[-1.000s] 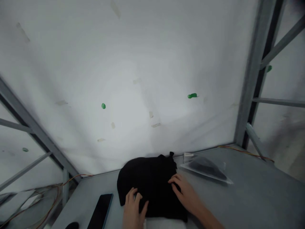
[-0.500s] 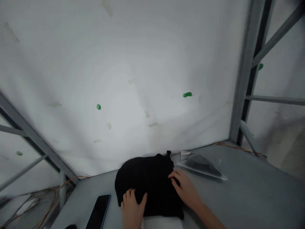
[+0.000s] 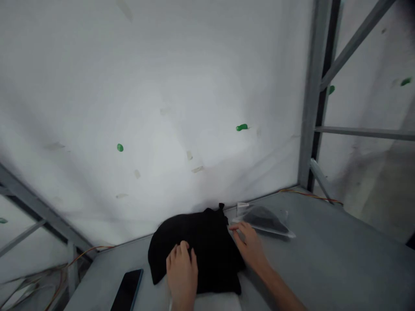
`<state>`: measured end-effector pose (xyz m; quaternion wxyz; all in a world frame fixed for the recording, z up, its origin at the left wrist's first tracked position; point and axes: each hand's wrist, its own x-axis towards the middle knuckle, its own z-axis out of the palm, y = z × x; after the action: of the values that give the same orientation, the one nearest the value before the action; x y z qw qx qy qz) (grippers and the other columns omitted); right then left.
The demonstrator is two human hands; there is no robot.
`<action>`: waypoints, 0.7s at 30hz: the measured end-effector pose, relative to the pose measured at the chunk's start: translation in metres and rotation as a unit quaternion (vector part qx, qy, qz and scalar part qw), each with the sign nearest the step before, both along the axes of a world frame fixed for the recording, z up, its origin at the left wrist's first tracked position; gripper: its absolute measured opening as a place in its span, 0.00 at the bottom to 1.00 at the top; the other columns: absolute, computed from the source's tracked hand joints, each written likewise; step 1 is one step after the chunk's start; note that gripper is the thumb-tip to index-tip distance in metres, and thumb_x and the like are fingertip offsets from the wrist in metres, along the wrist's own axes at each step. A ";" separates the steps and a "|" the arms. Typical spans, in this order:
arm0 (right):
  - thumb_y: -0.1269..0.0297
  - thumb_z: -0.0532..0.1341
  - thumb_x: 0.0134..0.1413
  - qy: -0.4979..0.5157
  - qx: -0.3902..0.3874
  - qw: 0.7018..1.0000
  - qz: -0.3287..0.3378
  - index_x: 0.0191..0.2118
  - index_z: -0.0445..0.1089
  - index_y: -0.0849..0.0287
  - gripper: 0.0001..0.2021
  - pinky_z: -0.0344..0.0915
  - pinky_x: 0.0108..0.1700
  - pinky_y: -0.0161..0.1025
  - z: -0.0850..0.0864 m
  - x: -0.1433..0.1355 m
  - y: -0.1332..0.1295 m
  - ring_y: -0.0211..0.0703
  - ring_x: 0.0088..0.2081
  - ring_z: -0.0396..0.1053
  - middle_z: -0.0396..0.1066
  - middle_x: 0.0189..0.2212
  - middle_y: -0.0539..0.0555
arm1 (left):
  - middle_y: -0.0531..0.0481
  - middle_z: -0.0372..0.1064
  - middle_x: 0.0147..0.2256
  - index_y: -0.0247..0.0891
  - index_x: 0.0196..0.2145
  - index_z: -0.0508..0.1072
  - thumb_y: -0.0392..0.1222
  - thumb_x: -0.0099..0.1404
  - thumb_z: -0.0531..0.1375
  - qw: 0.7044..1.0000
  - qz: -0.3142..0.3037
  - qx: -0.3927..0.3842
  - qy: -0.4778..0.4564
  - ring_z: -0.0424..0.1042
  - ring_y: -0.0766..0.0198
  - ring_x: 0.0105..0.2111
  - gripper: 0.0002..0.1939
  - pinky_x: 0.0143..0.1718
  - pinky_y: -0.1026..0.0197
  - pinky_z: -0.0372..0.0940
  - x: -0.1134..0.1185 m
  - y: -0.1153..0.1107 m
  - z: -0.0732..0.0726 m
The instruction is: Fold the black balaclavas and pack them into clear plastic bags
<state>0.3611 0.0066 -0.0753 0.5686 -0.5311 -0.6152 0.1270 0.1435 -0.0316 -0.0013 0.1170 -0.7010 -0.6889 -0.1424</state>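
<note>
A black cloth item (image 3: 207, 246), perhaps a bag, lies on the grey surface against the white wall. My left hand (image 3: 182, 268) rests on its front left part, fingers slightly curled and apart. At its right edge is my right hand (image 3: 248, 244), thumb and fingers spread, just off or barely touching the cloth. Under the cloth's front edge a white flat object (image 3: 218, 302) shows in part. A clear plastic bag (image 3: 266, 220) with something dark inside lies beyond my right hand.
A dark phone (image 3: 127, 290) lies at the left on the grey surface (image 3: 324, 250). Metal frame posts (image 3: 313, 95) stand at both sides. Thin orange wires (image 3: 308, 195) run along the back edge. Cables lie at the lower left.
The view has shifted to the right. My left hand has moved further over the cloth, and its thumb is closer to its fingers. The cloth's right side has shifted a little.
</note>
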 end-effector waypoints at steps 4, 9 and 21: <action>0.57 0.51 0.63 0.051 -0.051 0.996 0.043 0.39 0.71 0.54 0.13 0.65 0.48 0.47 -0.003 -0.005 0.000 0.51 0.43 0.71 0.74 0.38 0.56 | 0.46 0.75 0.44 0.40 0.43 0.74 0.33 0.71 0.47 0.995 -0.097 -0.020 0.022 0.69 0.50 0.54 0.16 0.50 0.51 0.66 0.058 0.000 0.000; 0.48 0.50 0.64 0.110 -0.131 0.981 0.093 0.44 0.70 0.54 0.19 0.66 0.48 0.45 -0.009 -0.012 0.000 0.50 0.44 0.73 0.76 0.41 0.56 | 0.45 0.74 0.46 0.39 0.49 0.72 0.28 0.64 0.53 0.970 -0.229 -0.081 -0.031 0.72 0.54 0.47 0.18 0.48 0.54 0.68 0.097 -0.007 -0.017; 0.54 0.52 0.63 0.041 -0.140 0.984 0.105 0.36 0.71 0.54 0.14 0.65 0.42 0.41 -0.003 -0.012 -0.004 0.47 0.37 0.71 0.74 0.34 0.53 | 0.33 0.73 0.45 0.29 0.48 0.70 0.61 0.62 0.52 0.962 0.117 -0.062 -0.237 0.74 0.42 0.49 0.31 0.49 0.48 0.68 -0.080 0.009 -0.022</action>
<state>0.3492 0.0028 -0.0778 0.4975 -0.5320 -0.6196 0.2925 0.0630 -0.0225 -0.0231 -0.0779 -0.5673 -0.7818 -0.2468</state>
